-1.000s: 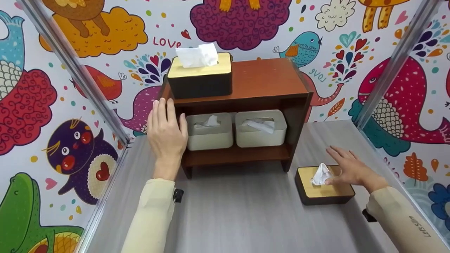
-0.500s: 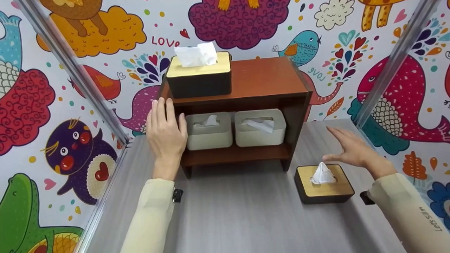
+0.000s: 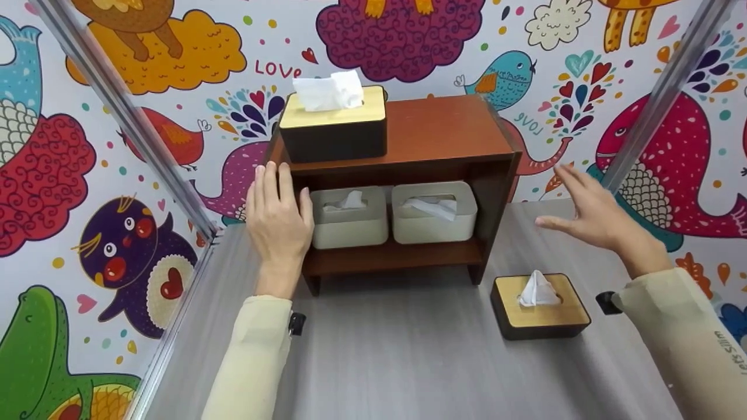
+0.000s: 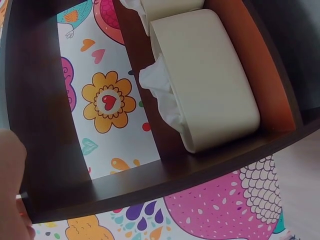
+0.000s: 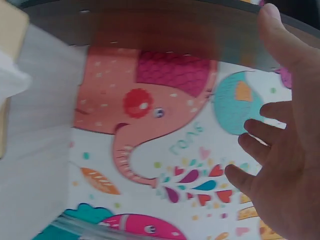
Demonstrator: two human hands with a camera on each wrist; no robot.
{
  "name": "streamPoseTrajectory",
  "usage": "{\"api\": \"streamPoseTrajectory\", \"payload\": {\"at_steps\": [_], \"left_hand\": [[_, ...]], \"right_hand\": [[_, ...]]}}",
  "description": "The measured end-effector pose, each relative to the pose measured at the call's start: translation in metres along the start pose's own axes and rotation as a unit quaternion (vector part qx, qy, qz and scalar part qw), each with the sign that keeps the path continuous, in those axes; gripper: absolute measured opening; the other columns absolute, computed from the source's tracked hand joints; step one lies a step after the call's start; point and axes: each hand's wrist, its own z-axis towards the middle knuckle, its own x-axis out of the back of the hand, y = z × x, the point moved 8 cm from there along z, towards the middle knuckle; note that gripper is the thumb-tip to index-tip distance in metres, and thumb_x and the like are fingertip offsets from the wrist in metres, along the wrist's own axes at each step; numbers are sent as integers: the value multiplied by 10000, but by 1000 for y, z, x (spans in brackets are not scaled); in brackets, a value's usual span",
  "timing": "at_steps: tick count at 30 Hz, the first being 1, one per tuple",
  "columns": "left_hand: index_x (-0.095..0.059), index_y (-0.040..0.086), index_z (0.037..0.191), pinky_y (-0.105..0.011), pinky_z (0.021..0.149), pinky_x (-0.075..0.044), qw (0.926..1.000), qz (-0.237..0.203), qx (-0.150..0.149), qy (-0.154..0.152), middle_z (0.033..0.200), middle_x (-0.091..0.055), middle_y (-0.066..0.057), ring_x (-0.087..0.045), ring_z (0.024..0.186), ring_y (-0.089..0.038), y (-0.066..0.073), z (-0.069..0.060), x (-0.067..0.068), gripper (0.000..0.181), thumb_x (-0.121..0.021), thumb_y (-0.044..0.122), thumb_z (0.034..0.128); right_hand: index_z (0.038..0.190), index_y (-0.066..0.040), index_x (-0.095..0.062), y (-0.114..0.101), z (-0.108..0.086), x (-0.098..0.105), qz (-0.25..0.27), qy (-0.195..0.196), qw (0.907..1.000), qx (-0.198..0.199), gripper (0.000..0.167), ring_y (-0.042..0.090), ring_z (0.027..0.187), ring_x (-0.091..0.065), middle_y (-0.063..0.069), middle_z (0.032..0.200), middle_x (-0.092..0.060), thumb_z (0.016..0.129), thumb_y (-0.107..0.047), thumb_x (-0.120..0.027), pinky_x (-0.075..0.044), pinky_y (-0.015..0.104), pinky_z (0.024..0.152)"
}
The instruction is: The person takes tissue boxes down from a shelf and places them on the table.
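Observation:
My left hand (image 3: 281, 224) is at the left front edge of a small brown wooden shelf (image 3: 449, 128), fingers straight, near its upper corner; whether it presses the wood I cannot tell. A black tissue box with a light wood lid (image 3: 338, 140) sits on the shelf top, just above those fingers. Inside the shelf stand two beige tissue boxes, a left one (image 3: 349, 230) and a right one (image 3: 435, 224). My right hand (image 3: 604, 216) is in the air with spread fingers, holding nothing. Below it, a second black tissue box with wood lid (image 3: 543, 315) lies on the grey surface.
The grey surface (image 3: 397, 350) spreads in front of the shelf. Behind it and at both sides stand walls with colourful cartoon prints (image 3: 420, 35). Metal corner posts run down on the left (image 3: 125, 111) and right (image 3: 659, 87).
My right hand has risen from the tissue box on the grey surface and moved up and slightly right. That box stays in place. My left hand has not visibly moved.

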Motion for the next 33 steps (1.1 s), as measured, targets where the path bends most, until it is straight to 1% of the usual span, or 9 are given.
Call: {"api": "streamPoseTrajectory", "payload": {"at_steps": [2,5,8,12,15,19,26,30,33], "left_hand": [[-536,37,1365,-439,1161,-355,10000,12,5,-1,1411,-541,-179,-458,1370,-328,1,0,-1,485,-486,343,992],[-537,39,1364,-439,1162,-355,10000,41,29,-24,1413,-539,-177,-458,1370,-327,0,0,-1,481,-481,339,993],[-537,38,1364,-439,1160,-357,9999,75,50,-45,1414,-538,-177,-459,1369,-328,-1,0,-1,479,-479,336,993],[-539,33,1359,-443,1153,-366,9999,108,44,-42,1408,-542,-181,-466,1361,-334,-1,0,0,472,-489,323,990],[-540,33,1357,-443,1149,-371,9999,146,27,-46,1406,-544,-181,-470,1357,-334,1,0,-1,468,-498,317,987],[-543,34,1355,-437,1148,-373,9998,209,-13,-35,1400,-548,-181,-476,1353,-330,3,1,-2,470,-513,318,981],[-549,41,1350,-436,1141,-382,9998,205,1,-7,1397,-554,-175,-483,1349,-327,3,1,-3,466,-507,328,984],[-535,51,1364,-438,1149,-374,9997,242,40,-91,1413,-541,-167,-467,1366,-319,3,1,-3,473,-513,329,982],[-527,52,1372,-437,1155,-367,9995,271,53,-146,1421,-534,-166,-459,1373,-317,2,0,-2,480,-516,329,981]], "right_hand": [[1579,-214,-127,-12,5,18,-41,438,9989,177,1014,465,1463,-170,185,1626,-143,815,-483,-738,-206,763,1066],[1566,-233,-203,-37,12,43,-56,1067,9928,548,937,408,1468,-200,137,1622,-190,826,-458,-733,-174,741,1106],[1558,-224,-236,-68,22,58,-135,1300,9872,914,892,357,1476,-201,112,1615,-223,843,-480,-705,-135,691,1156],[1557,-172,-237,-111,40,59,-382,1242,9822,1356,911,346,1472,-214,123,1601,-252,848,-554,-665,-129,621,1192],[1562,-149,-212,-140,56,54,-520,1091,9806,1546,941,348,1476,-207,128,1605,-240,851,-601,-631,-128,584,1207],[1570,-141,-165,-180,78,46,-706,875,9792,1691,986,337,1491,-183,116,1620,-206,846,-650,-599,-98,544,1228],[1580,-171,-91,-252,112,22,-998,403,9753,1931,1027,281,1516,-144,46,1649,-129,835,-709,-550,-70,499,1244],[1580,-167,-91,-285,124,8,-1299,302,9682,2117,1018,251,1526,-122,37,1652,-121,843,-703,-543,-63,466,1252],[1580,-169,-101,-308,131,1,-1485,365,9617,2274,1004,246,1528,-123,41,1652,-123,849,-684,-557,-79,454,1254]]}}
